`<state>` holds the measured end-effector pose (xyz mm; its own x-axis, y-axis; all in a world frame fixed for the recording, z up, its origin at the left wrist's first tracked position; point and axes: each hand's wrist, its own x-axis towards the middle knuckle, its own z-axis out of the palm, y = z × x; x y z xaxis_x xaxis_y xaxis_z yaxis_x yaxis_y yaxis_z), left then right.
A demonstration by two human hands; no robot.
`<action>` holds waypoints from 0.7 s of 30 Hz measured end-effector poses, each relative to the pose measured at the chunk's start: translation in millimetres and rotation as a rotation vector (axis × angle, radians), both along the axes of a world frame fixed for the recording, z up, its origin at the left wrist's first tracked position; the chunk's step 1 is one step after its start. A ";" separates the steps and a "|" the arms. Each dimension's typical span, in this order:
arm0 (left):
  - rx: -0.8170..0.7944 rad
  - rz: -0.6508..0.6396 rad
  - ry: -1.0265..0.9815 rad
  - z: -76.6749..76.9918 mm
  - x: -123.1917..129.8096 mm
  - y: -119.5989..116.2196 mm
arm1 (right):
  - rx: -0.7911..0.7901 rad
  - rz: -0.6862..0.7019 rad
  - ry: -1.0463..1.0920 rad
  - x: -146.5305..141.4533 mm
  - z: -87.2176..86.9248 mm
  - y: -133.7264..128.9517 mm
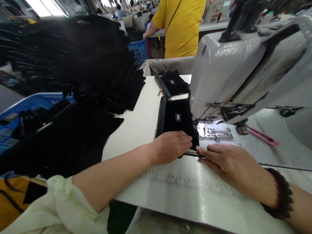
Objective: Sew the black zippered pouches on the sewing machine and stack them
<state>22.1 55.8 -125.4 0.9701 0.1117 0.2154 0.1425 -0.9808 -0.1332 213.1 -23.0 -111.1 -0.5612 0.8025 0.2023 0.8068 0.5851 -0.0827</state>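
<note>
the left hand (168, 148) has its fingers together, flat on the near part of the labelled black piece (172, 123); the right hand (231, 162) touches its near right corner, whether pinching i cannot tell. the piece lies on the white table (136, 128) beside the sewing machine (219, 71), a second piece (176, 86) just beyond.

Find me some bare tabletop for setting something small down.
Bare white tabletop shows between the black fabric pile and the black piece under the left hand, and along the near edge, in front of the printed ruler. It's crowded near the right hand and sewing machine.
</note>
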 end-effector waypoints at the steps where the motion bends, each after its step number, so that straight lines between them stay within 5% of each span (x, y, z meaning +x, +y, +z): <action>1: 0.009 0.007 0.011 0.4 1.0 2.9 | -0.009 -0.015 0.005 1.5 -1.9 1.5; 11: 0.038 0.059 0.054 2.5 13.2 25.8 | 0.161 -0.081 0.025 6.7 -19.3 11.5; 21: -0.038 0.193 0.165 10.2 23.7 36.5 | 0.158 -0.083 -0.001 7.1 -19.8 12.8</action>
